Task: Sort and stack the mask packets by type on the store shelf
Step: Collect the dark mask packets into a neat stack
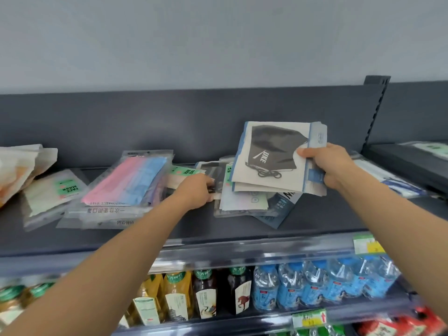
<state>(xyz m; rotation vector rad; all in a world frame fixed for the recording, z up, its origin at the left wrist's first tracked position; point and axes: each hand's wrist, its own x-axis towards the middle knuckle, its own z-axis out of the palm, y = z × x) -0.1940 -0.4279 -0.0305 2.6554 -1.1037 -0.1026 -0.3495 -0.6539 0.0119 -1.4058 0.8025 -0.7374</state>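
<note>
My right hand (326, 166) grips a thin stack of white packets with a black mask printed on top (271, 156), lifted and tilted above a loose pile of mixed mask packets (244, 202) on the dark grey shelf (315, 219). My left hand (196, 192) reaches into that pile's left edge, its fingers closed on a packet there; which packet is hard to tell. Left of it lies a stack of clear packets with pink and blue masks (126, 187), and further left a green-labelled face mask packet (53, 192).
White bags (21, 166) sit at the far left of the shelf. More packets (392, 183) lie at the right by the shelf upright (375, 112). Below the shelf edge stand juice and tea bottles (194, 294) and blue water bottles (322, 282).
</note>
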